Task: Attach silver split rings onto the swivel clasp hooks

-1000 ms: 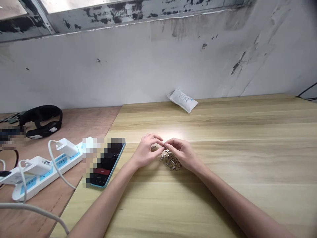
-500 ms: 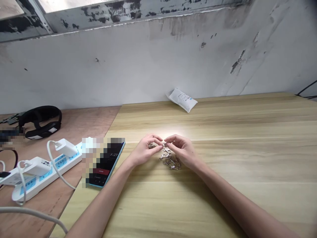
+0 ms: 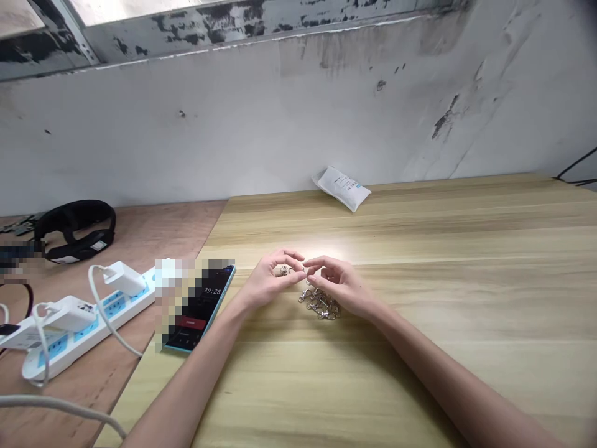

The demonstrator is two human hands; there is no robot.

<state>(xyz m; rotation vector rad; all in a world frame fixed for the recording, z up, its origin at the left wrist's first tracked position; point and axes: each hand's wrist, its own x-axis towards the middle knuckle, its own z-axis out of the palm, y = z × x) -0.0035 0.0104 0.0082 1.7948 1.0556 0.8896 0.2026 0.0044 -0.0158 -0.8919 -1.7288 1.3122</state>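
Note:
My left hand (image 3: 268, 283) and my right hand (image 3: 340, 283) meet fingertip to fingertip over the light wooden table (image 3: 420, 298). The left fingers pinch a small metal ring (image 3: 284, 270). My right thumb and forefinger are pressed together on the top of a string of small metal clasps (image 3: 319, 303), whose bunch lies on the table just under and in front of the right hand. Both hands hover a little above the tabletop.
A phone (image 3: 200, 308) with a lit screen lies left of my left forearm. Further left lie a white power strip (image 3: 69, 326) with chargers and cables, and a black strap (image 3: 77, 229). A white packet (image 3: 342, 186) lies by the wall.
The hands have lifted slightly and the right hand has let the bunch of clasps show more on the table. The phone's timer has counted up.

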